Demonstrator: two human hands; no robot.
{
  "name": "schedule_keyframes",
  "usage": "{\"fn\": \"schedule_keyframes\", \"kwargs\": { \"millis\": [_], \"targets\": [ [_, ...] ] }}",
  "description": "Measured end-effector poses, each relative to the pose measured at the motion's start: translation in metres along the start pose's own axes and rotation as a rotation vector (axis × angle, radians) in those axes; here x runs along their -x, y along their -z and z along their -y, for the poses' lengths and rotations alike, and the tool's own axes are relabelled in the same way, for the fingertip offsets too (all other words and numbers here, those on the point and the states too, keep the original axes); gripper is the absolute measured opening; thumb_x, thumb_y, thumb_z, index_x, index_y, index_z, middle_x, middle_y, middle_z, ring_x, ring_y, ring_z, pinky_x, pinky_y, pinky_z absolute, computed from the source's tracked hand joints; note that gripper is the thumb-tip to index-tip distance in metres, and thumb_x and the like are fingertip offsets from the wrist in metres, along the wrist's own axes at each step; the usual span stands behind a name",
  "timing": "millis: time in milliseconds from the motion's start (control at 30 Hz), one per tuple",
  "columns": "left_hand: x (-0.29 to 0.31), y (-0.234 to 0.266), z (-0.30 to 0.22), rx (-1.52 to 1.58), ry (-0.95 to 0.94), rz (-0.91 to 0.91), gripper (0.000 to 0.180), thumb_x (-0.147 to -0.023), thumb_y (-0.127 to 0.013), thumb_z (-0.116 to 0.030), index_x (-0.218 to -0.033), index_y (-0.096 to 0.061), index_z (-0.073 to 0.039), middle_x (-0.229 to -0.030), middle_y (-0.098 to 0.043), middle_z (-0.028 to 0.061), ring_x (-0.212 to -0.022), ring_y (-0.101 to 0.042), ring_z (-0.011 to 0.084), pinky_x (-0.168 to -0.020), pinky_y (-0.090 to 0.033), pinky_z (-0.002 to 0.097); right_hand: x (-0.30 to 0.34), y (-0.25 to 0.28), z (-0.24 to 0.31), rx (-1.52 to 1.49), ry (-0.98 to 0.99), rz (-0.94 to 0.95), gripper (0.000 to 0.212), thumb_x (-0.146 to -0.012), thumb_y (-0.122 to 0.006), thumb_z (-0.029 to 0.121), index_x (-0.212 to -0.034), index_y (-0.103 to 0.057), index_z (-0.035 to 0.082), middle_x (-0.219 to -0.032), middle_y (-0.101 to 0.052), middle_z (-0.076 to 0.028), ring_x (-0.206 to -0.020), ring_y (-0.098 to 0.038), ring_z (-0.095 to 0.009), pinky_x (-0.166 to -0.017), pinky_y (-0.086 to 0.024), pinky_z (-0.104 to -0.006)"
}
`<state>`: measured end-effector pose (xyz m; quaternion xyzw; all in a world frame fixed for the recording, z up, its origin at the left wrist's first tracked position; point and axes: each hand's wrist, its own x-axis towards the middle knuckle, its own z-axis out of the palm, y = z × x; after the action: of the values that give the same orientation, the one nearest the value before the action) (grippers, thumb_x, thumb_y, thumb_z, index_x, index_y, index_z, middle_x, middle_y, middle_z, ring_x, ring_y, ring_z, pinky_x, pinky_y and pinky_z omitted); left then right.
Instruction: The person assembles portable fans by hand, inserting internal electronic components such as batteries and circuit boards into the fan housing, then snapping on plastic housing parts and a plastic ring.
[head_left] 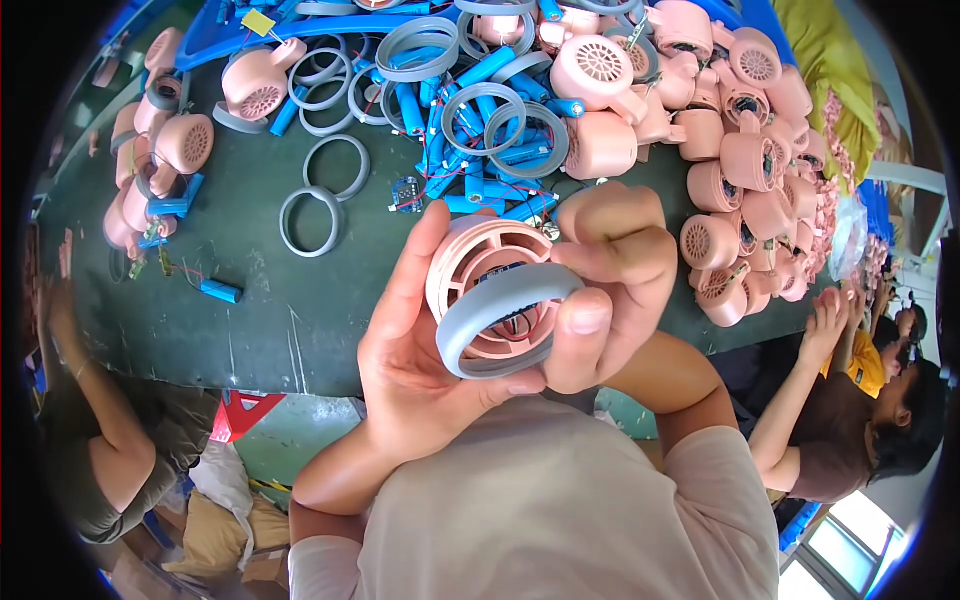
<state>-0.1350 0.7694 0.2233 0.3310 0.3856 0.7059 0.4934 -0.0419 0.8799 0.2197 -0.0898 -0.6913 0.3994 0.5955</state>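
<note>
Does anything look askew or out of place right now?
Yes: the held grey ring tilts across the open face of the pink housing instead of lying flush. At left, one wired blue cylinder lies apart from the central heap of blue cylinders.

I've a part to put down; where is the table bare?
Bare green tabletop lies between the loose blue battery and the left hand, and between the left-side pink housings and two gray rings. Crowded: blue batteries ahead, right-side pink housings.
</note>
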Motion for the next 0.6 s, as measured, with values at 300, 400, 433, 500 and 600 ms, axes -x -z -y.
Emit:
{"fn": "schedule_keyframes", "kwargs": {
  "millis": [300, 400, 433, 500, 600],
  "targets": [
    [0.004, 0.01, 0.0, -0.094, -0.039, 0.023, 0.107, -0.064, -0.085, -0.005, -0.147, -0.018, -0.004, -0.138, -0.043, 0.0166, -0.123, -0.048, 0.0266, -0.103, -0.042, 0.0394, 0.011, -0.011, -0.008, -0.15, -0.018, 0.055, 0.025, -0.089, -0.054, 0.024, -0.098, -0.048, 0.003, -0.089, -0.043, -0.012, -0.078, -0.039, -0.018, -0.069, -0.037, -0.0313],
    [0.004, 0.012, -0.002, -0.122, -0.05, 0.019, 0.108, -0.063, -0.086, -0.008, -0.147, -0.018, -0.004, -0.137, -0.044, 0.0167, -0.122, -0.049, 0.0265, -0.102, -0.042, 0.0388, 0.008, -0.01, -0.007, -0.111, -0.052, 0.132, 0.026, -0.089, -0.054, 0.026, -0.098, -0.047, 0.003, -0.09, -0.043, -0.013, -0.081, -0.039, -0.019, -0.072, -0.037, -0.0327],
    [0.005, 0.011, -0.001, -0.112, -0.056, -0.011, 0.108, -0.063, -0.086, -0.008, -0.147, -0.018, -0.004, -0.137, -0.044, 0.0169, -0.123, -0.049, 0.0265, -0.102, -0.042, 0.0388, 0.011, -0.01, -0.006, -0.104, -0.098, 0.13, 0.025, -0.09, -0.052, 0.026, -0.099, -0.046, 0.003, -0.092, -0.043, -0.014, -0.083, -0.039, -0.021, -0.074, -0.038, -0.0343],
    [0.005, 0.015, 0.001, -0.135, -0.095, 0.013, 0.106, -0.064, -0.085, -0.007, -0.147, -0.02, -0.005, -0.138, -0.043, 0.0181, -0.123, -0.049, 0.0269, -0.101, -0.043, 0.0391, 0.016, -0.016, -0.004, -0.145, -0.121, 0.066, 0.025, -0.091, -0.052, 0.025, -0.099, -0.045, 0.003, -0.092, -0.043, -0.014, -0.084, -0.039, -0.021, -0.076, -0.039, -0.0348],
    [0.007, 0.016, 0.003, -0.168, -0.124, 0.015, 0.106, -0.062, -0.086, -0.008, -0.146, -0.021, -0.005, -0.139, -0.042, 0.0193, -0.122, -0.05, 0.0281, -0.101, -0.044, 0.0402, 0.018, -0.017, -0.004, -0.191, -0.137, 0.021, 0.024, -0.091, -0.051, 0.024, -0.1, -0.044, 0.003, -0.093, -0.043, -0.014, -0.084, -0.04, -0.021, -0.078, -0.04, -0.036]
  ]
}}
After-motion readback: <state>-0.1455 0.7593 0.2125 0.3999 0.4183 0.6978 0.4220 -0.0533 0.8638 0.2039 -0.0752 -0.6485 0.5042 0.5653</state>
